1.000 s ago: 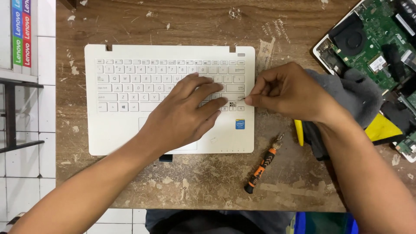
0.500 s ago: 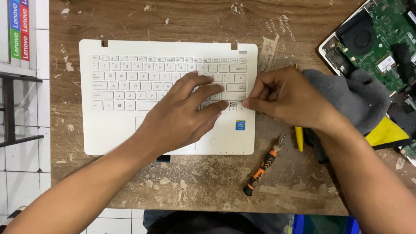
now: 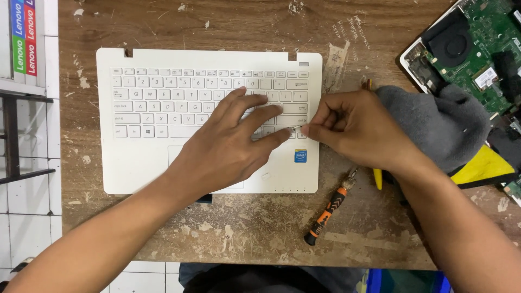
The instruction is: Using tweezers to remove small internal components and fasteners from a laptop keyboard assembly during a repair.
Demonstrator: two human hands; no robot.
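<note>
From the head camera, looking straight down: a white laptop keyboard deck (image 3: pixel 163 163) lies flat on a scarred wooden workbench (image 3: pixel 244 239). The left hand (image 3: pixel 228 149) rests palm-down over the lower right of the keys, fingers spread and pressing flat, gripping nothing. The right hand (image 3: pixel 358 127) comes in from the deck's right edge, thumb and forefinger pinched together at the bottom-right corner of the key field, on something small and pale there; I cannot tell whether it is a keycap, a clip or a thin tool.

The risk I see sits in that pinch. If it is a keycap, pulling at an angle could snap the little hinge beneath it, and a piece that small could spring away and be lost among the debris on the bench. The left hand's weight on neighbouring keys could also flex the thin plastic deck.

Just beside the right wrist lies an orange-and-black screwdriver (image 3: pixel 328 209), near enough for a forearm to knock it rolling. A grey cloth (image 3: pixel 439 125) and a yellow tool handle (image 3: pixel 377 178) lie under that arm. At the top right, an opened laptop base with green circuit board (image 3: pixel 477 38) lies exposed, where a sweeping elbow could catch it.
</note>
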